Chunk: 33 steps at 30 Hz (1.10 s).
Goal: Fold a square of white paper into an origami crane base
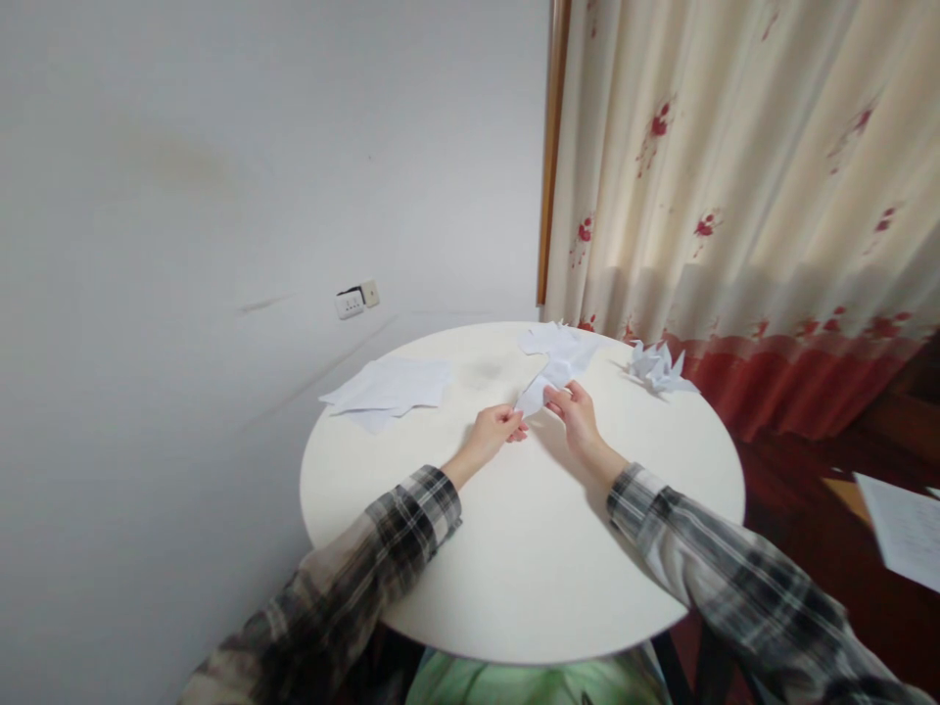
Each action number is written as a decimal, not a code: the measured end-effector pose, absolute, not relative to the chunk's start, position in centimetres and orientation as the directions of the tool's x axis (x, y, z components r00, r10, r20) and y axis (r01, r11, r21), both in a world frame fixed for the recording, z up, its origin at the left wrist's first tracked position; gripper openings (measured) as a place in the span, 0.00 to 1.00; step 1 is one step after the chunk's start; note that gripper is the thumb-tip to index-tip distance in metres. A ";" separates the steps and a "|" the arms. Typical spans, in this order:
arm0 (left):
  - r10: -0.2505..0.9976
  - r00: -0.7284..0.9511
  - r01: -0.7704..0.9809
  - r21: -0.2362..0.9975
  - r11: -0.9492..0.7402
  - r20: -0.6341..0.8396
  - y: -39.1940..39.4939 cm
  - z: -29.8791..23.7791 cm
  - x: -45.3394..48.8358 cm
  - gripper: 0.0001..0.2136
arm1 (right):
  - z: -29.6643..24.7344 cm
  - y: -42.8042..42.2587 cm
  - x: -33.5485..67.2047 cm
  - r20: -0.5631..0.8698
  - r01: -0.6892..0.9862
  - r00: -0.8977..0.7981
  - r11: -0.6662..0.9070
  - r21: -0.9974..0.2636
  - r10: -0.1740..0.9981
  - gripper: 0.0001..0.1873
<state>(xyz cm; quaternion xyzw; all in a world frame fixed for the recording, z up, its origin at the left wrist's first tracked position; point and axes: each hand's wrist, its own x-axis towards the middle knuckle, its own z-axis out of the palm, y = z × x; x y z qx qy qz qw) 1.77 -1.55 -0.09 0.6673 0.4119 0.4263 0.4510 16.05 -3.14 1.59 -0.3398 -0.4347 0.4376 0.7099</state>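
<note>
both arms reach forward over the round white table (529, 548), plaid sleeves angling in from either side; left hand (497, 428) pinches the near corner of a white sheet of paper (533, 396), right hand (578, 419) grips its right edge; it's small, plain and angular, just above the tabletop's far half, more paper behind (565, 343)

Long plaid sleeves (741, 578) in black, grey and off-white end in cuffs (439, 496) above bare hands (493, 428).
</note>
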 end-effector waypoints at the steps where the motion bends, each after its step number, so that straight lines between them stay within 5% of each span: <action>1: 0.935 0.301 0.161 0.956 -0.244 0.188 -1.5 -0.1 1.7 0.13 | 1.5 -3.1 16.0 0.325 -0.317 0.239 0.390 -0.865 0.915 0.14; 10: 0.858 0.493 0.075 0.975 -0.208 0.145 -2.0 -0.4 1.6 0.13 | 1.3 -2.7 16.8 0.327 -0.159 0.341 0.397 -0.904 0.882 0.15; 18: 0.880 0.449 0.004 0.984 -0.176 0.156 -1.6 -0.2 1.8 0.23 | 1.2 -3.1 15.9 0.338 -0.143 0.237 0.377 -0.915 0.911 0.15; 33: 0.910 0.414 0.127 0.988 -0.083 0.023 -2.8 0.7 2.1 0.17 | 1.3 -3.7 15.2 0.319 -0.232 0.136 0.343 -0.910 0.938 0.17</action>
